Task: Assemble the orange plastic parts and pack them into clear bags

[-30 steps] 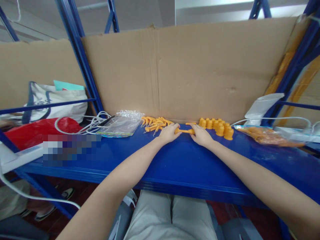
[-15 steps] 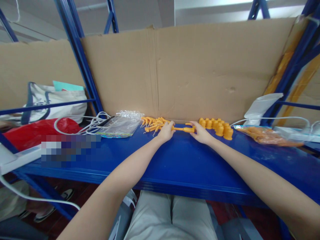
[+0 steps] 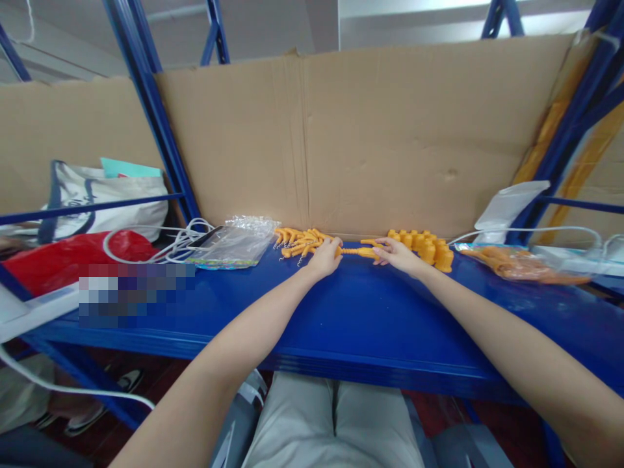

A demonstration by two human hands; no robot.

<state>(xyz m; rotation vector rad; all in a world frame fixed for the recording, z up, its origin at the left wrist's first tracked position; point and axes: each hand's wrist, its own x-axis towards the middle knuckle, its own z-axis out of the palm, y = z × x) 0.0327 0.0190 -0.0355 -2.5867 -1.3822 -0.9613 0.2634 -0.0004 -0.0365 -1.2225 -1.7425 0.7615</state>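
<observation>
Your left hand (image 3: 325,260) pinches the yellow piece (image 3: 364,252), which sits between your hands. Your right hand (image 3: 396,253) now has straighter fingers; I can't tell if they grip, so your left likely steadies it.

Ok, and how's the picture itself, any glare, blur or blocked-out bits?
Head view: whitish glints on the clear plastic bag; head view: detail on the orange piece in the left hand looks soft; head view: coarse mosaic squares hide a patch at the left of the blue table.

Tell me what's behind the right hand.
Orange cup-like pieces stand behind the right hand, which hides the lower parts of the leftmost ones; whatever else it covers is unseen.
</observation>
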